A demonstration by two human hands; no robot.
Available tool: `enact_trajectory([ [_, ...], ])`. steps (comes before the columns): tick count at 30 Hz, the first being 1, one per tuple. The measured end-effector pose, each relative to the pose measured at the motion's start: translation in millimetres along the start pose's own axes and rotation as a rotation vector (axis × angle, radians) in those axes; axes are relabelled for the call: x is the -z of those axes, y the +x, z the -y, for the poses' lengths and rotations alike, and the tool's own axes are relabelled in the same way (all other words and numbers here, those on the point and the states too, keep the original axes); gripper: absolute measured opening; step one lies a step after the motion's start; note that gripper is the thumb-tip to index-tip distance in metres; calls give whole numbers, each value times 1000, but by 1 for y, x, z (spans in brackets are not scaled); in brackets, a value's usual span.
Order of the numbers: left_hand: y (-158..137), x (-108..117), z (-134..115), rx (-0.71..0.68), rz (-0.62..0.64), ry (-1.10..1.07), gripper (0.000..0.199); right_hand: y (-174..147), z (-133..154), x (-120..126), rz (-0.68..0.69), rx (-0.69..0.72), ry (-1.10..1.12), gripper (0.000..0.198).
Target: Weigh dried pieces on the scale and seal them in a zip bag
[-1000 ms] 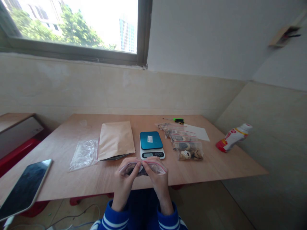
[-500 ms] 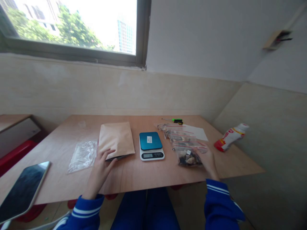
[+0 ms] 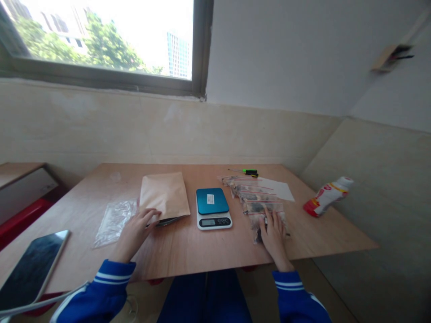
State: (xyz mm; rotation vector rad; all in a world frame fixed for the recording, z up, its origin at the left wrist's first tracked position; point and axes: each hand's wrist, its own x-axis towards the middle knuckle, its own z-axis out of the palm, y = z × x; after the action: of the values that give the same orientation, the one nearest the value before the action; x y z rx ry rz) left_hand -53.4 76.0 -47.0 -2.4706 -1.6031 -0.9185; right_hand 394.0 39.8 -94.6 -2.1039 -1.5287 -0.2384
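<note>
My right hand [image 3: 273, 235] lies flat, palm down, on the nearest filled zip bag [image 3: 260, 229] at the front of a row of several filled zip bags [image 3: 251, 194] with red seals. My left hand [image 3: 134, 232] rests with its fingers spread on the front edge of a brown paper pouch [image 3: 164, 195]. Between my hands stands a small scale [image 3: 213, 207] with a teal top, nothing on it. The wooden table [image 3: 188, 246] carries all of this.
A pile of empty clear bags [image 3: 115, 216] lies left of the pouch. A phone [image 3: 30, 269] sits at the table's left front corner. Behind the filled bags are a white sheet [image 3: 278, 188] and a green-handled tool [image 3: 248, 171]. A white and red bottle [image 3: 328, 195] lies at the right edge.
Both hands held a zip bag together at the table's front edge. My right hand then carried it onto the row of filled bags and now presses it flat. My left hand went to the pouch.
</note>
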Motion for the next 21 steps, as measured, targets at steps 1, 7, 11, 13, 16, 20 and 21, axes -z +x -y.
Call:
enact_trajectory([
  [1,2,2,-1,-20,-27,23,26,2,-1,-1,20,-11,4,60],
  [7,21,22,-19,-53,-181,40,31,4,44,27,-88,56,246,57],
  [11,39,40,-34,3,-211,-99,25,3,133,76,157,444,714,38],
  [13,47,47,-41,12,-220,-169,21,7,182,94,359,662,859,36],
  [16,53,55,-48,13,-251,-228,19,17,243,100,460,922,838,39],
  [20,54,60,-52,66,-383,-215,18,21,281,81,534,964,427,38],
  [21,53,59,-52,77,-415,-202,17,19,283,75,568,951,344,34],
])
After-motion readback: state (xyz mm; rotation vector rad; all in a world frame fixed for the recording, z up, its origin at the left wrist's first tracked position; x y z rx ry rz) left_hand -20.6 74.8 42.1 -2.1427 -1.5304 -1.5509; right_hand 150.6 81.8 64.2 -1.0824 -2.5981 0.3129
